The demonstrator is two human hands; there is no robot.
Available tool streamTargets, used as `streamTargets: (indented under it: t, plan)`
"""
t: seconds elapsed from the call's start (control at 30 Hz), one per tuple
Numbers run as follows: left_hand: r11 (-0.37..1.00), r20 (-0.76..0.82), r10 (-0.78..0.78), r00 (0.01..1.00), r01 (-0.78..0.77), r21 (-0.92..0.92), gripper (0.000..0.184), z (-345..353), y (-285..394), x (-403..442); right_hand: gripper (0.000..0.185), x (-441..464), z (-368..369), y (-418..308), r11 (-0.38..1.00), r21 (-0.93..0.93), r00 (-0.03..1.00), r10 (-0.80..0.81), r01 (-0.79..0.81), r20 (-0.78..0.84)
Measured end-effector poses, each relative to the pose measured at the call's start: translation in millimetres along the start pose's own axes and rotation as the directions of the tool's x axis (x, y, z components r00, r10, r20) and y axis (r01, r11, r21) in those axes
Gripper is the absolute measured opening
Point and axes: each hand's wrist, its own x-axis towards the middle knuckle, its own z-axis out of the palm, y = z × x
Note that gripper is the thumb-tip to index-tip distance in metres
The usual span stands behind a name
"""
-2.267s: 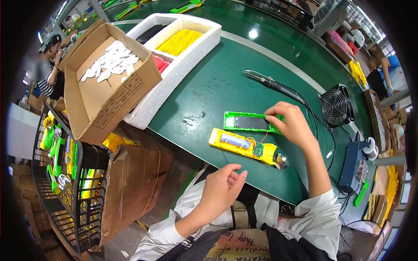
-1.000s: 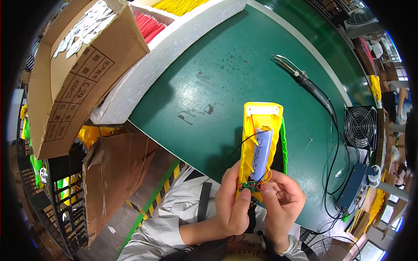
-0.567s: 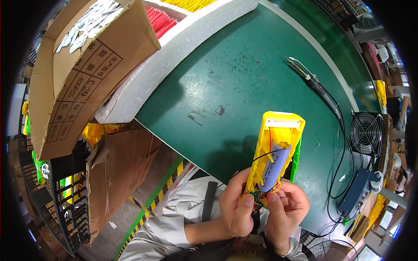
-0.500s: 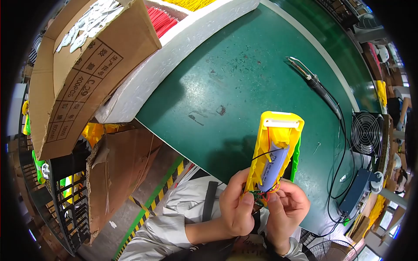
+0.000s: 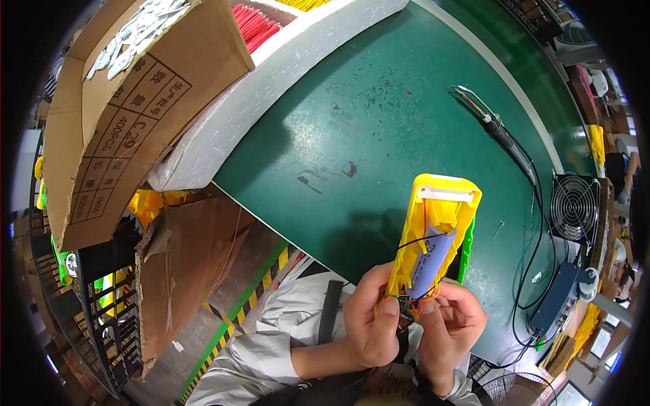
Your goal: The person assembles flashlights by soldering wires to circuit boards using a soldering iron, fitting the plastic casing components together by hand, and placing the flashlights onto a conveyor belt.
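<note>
Between my hands is a yellow plastic housing (image 5: pixel 403 260), tilted upward, with a white strip (image 5: pixel 445 194) across its far end. A purple cylindrical battery (image 5: pixel 432 262) lies inside it. Thin red, yellow and black wires run to a small green circuit board (image 5: pixel 408 302) at the near end. My left hand (image 5: pixel 372 318) is closed around the left side of the housing, thumb at the board. On the other side my right hand (image 5: pixel 450 321) is closed too, its thumb by the wires and board. A bright green part (image 5: pixel 467 252) shows along the right side of the housing.
A soldering iron (image 5: pixel 497 132) rests on the green bench top (image 5: pixel 325 135), its cable running to a blue-grey box (image 5: pixel 556 296). Beside that stands a small fan (image 5: pixel 574 208). At left are a cardboard box (image 5: pixel 149 115) of white parts and a foam box (image 5: pixel 203 155) with red wires (image 5: pixel 254 27).
The view has shifted slightly, so the housing and both hands appear a little further right. Both hands keep their hold, with the thumbs still by the circuit board.
</note>
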Motion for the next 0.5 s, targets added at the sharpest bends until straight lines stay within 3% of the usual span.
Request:
streamTargets:
  t: [0.4,0.5]
  plan:
    - [0.993,0.018,-0.068,0.998,0.069,-0.092,0.044,-2.2,1.8,1.4,0.024,-0.2,2.3,-1.7,0.999,-0.044,1.000,0.025,-0.026,-0.010]
    - [0.998,0.014,-0.058,0.998,0.058,-0.037,0.044,-3.9,1.5,-1.3,0.023,-0.5,-1.6,0.4,0.998,-0.060,1.000,-0.011,0.012,0.020]
